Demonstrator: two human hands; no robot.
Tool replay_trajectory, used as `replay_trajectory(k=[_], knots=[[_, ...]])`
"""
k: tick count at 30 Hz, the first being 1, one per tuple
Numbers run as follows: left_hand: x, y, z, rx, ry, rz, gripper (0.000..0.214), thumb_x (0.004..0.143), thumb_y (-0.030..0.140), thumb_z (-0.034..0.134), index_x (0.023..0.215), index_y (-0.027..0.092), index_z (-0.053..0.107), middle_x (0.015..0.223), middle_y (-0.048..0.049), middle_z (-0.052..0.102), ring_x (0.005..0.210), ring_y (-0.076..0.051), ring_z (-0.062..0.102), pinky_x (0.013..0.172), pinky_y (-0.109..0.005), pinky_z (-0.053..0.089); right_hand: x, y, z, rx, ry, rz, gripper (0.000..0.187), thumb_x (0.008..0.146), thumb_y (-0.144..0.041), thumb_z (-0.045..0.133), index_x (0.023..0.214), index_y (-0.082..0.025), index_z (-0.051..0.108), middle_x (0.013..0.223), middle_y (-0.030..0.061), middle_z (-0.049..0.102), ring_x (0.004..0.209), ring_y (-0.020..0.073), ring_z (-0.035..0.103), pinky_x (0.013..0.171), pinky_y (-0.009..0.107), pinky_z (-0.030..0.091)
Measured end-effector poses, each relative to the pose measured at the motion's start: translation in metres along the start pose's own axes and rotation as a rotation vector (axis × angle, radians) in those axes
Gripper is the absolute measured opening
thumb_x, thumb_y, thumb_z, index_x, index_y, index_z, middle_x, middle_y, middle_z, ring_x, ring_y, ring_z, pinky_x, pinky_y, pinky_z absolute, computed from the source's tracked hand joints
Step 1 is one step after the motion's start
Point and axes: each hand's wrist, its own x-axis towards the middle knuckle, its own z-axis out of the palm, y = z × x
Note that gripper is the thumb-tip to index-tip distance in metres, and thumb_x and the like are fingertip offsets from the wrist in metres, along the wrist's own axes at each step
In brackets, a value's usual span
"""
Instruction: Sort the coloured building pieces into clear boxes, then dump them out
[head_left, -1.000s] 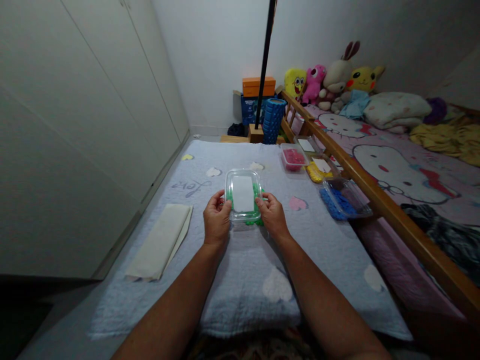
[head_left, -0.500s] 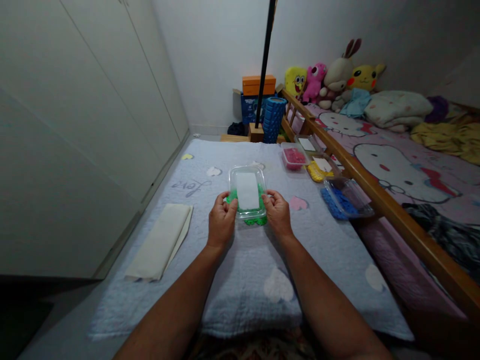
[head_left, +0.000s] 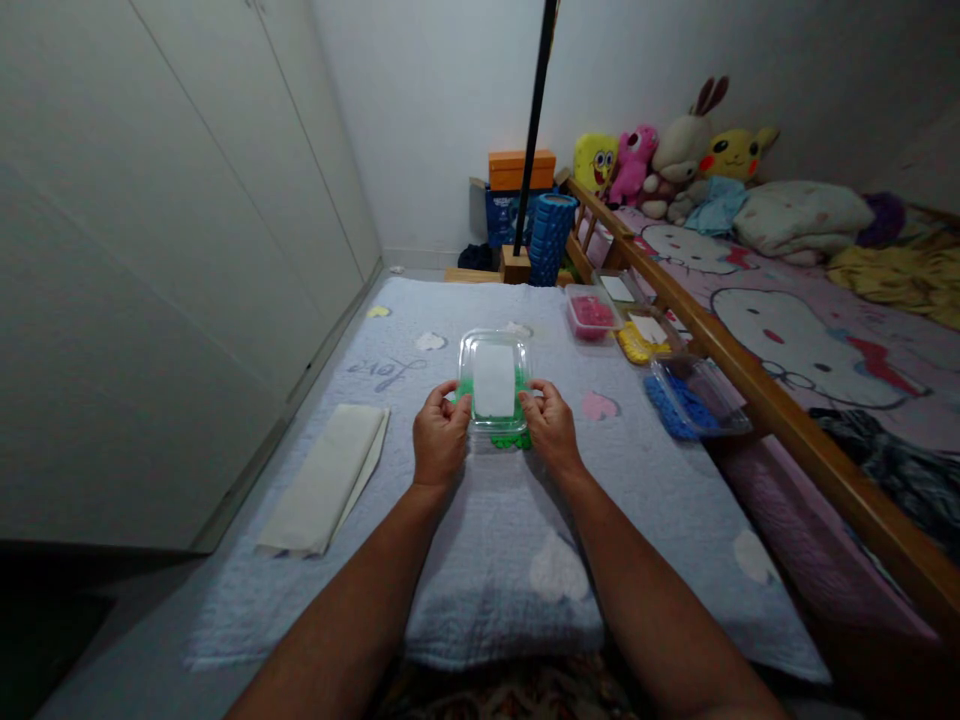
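Both hands grip a clear plastic container point(head_left: 495, 422) by its two sides, above the middle of the cloth. Green pieces point(head_left: 511, 440) show through its walls, and a white label covers much of its top. My left hand point(head_left: 441, 432) is closed on the left edge, thumb toward the near corner. On the right edge, my right hand point(head_left: 550, 425) is closed in the same way. The fingers under the container are hidden. What the green pieces are is too blurred to tell.
A pale folded cloth point(head_left: 326, 480) lies on the blue-grey bedspread point(head_left: 495, 600) at left. Along the wooden bed rail point(head_left: 795, 420) stand containers of pink point(head_left: 592, 315), yellow point(head_left: 641, 340) and blue pieces point(head_left: 679, 405). A black pole point(head_left: 531, 140) rises at the back.
The container and both hands have stayed in nearly the same place, with the container raised or tilted very slightly. The view has shifted a little.
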Motion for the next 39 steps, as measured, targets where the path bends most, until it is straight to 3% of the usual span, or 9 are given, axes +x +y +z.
replay_trajectory(k=[8,13,16,19,25,32,39], knots=[[0.008,0.001,-0.008,0.011,0.035,0.007,0.042,0.083,0.043,0.068,0.112,0.013,0.071,0.06,0.0085,0.042,0.055,-0.011,0.044,0.055,-0.023,0.035,-0.001,-0.007,0.002,0.129,-0.19,0.086,0.067,0.088,-0.061,0.06,0.138,-0.017,0.05,0.054,-0.0107,0.05,0.047,0.0123,0.046,0.048,0.024,0.033],[0.028,-0.008,-0.024,0.042,0.095,0.038,0.044,0.081,0.044,0.067,0.112,0.013,0.072,0.061,0.0081,0.04,0.055,-0.011,0.042,0.056,-0.023,0.034,0.008,-0.019,0.021,0.063,-0.264,0.034,0.066,0.091,-0.052,0.06,0.144,-0.017,0.046,0.056,-0.0111,0.048,0.049,0.0125,0.045,0.053,0.025,0.033],[0.043,-0.017,-0.033,0.02,0.149,0.027,0.046,0.082,0.048,0.065,0.111,0.013,0.072,0.061,0.0075,0.042,0.054,-0.01,0.039,0.054,-0.022,0.032,0.019,-0.029,0.039,-0.004,-0.259,-0.031,0.063,0.093,-0.044,0.059,0.147,-0.015,0.043,0.057,-0.0114,0.045,0.053,0.0135,0.046,0.057,0.026,0.034],[0.054,-0.025,-0.04,0.03,0.216,-0.003,0.047,0.084,0.051,0.061,0.111,0.014,0.071,0.066,0.004,0.054,0.055,-0.012,0.046,0.056,-0.024,0.038,0.027,-0.035,0.06,-0.075,-0.245,-0.08,0.055,0.095,-0.036,0.057,0.144,-0.012,0.047,0.057,-0.0109,0.043,0.055,0.0146,0.047,0.06,0.027,0.034],[0.064,-0.037,-0.049,0.303,0.362,0.038,0.042,0.091,0.045,0.052,0.108,0.014,0.074,0.079,-0.0053,0.071,0.083,-0.024,0.068,0.085,-0.036,0.053,0.027,-0.021,0.094,-0.143,-0.212,-0.068,0.044,0.097,-0.031,0.051,0.138,-0.015,0.052,0.06,-0.0087,0.047,0.056,0.0158,0.049,0.059,0.026,0.035],[0.065,-0.043,-0.05,0.407,0.349,0.02,0.043,0.093,0.041,0.048,0.114,0.014,0.075,0.111,-0.015,0.078,0.106,-0.029,0.072,0.098,-0.041,0.053,0.026,-0.014,0.102,-0.261,-0.204,-0.074,0.044,0.099,-0.029,0.05,0.139,-0.014,0.052,0.071,-0.0019,0.06,0.065,0.0181,0.057,0.066,0.027,0.041],[0.064,-0.042,-0.05,0.448,0.342,-0.001,0.041,0.094,0.04,0.048,0.113,0.016,0.075,0.11,-0.0147,0.079,0.108,-0.029,0.072,0.099,-0.04,0.053,0.027,-0.015,0.101,-0.293,-0.209,-0.072,0.045,0.099,-0.027,0.049,0.141,-0.014,0.053,0.075,0.0003,0.064,0.067,0.0177,0.059,0.071,0.027,0.045]])
